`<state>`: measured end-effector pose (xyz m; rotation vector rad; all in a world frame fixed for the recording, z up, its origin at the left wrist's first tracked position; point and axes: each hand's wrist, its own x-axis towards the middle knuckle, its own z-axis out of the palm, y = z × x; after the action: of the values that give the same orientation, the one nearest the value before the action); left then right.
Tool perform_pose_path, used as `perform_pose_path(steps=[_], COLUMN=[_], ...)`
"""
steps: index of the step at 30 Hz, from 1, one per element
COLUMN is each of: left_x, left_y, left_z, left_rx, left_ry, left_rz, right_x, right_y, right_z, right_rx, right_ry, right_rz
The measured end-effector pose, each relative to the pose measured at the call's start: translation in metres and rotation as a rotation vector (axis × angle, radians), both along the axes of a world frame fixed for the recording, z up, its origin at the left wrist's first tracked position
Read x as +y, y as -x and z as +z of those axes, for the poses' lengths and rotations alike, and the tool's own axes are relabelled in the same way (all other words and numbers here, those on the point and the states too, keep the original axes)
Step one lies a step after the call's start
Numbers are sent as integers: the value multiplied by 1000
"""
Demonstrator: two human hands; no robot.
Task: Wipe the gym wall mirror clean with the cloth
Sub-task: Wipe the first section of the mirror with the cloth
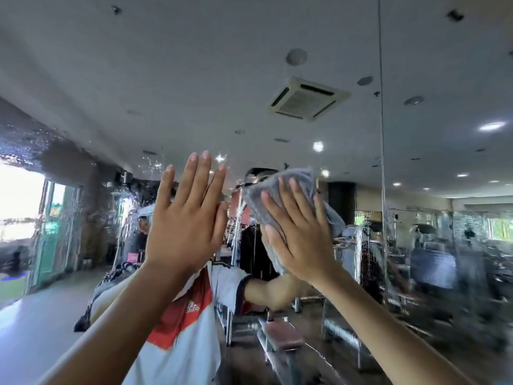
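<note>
Flatly, right hand (301, 243) presses cloth (277, 184) on mirror (194, 79) (reflected shirt (183, 345): adidas).

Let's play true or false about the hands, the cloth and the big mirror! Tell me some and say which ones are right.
1. The right hand presses a cloth against the mirror. True.
2. The left hand holds a spray bottle. False: it holds nothing, and its fingers are straight and raised.
3. The cloth is bright red. False: it is grey.
4. Wet drops show on the left part of the mirror. True.
</note>
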<state>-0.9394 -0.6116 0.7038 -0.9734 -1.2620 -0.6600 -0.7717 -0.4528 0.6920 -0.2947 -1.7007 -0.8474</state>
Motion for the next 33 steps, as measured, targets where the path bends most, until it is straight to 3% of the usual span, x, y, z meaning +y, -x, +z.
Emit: perform_pose_path(steps=[3, 6, 8, 11, 14, 17, 20, 23, 25, 28, 33], left_x=[2, 3, 3, 2, 0, 0, 1, 3, 2, 0, -5], left_y=[-2, -3, -3, -2, -2, -3, -7, -9, -10, -9, -4], left_z=[0, -1, -1, 0, 0, -1, -4, -16, -25, -32, -57], left_rx=[-10, -22, -26, -26, -26, -46, -53, -69, -67, -44, -27], left_ry=[0, -1, -4, -14, -7, -16, -1, 23, 20, 23, 17], left_rz=[7, 8, -1, -17, -31, -8, 23, 58, 70, 47, 39], right_x=[30, 32, 19, -5, -9, 21, 45, 30, 9, -20, -10], right_y=[-24, -19, -6, 16, 14, -19, -38, -24, -4, 21, 3], right_z=[-5, 36, 62, 61, 15, -30, -27, 25, 52, 35, -68], right_rx=[83, 297, 337, 256, 55, -50, 126, 381, 446, 345, -1], right_ry=[66, 219, 293, 210, 5, -57, 125, 376, 482, 362, 50], right_rz=[27, 46, 26, 57, 51, -24, -12, 50, 79, 76, -16])
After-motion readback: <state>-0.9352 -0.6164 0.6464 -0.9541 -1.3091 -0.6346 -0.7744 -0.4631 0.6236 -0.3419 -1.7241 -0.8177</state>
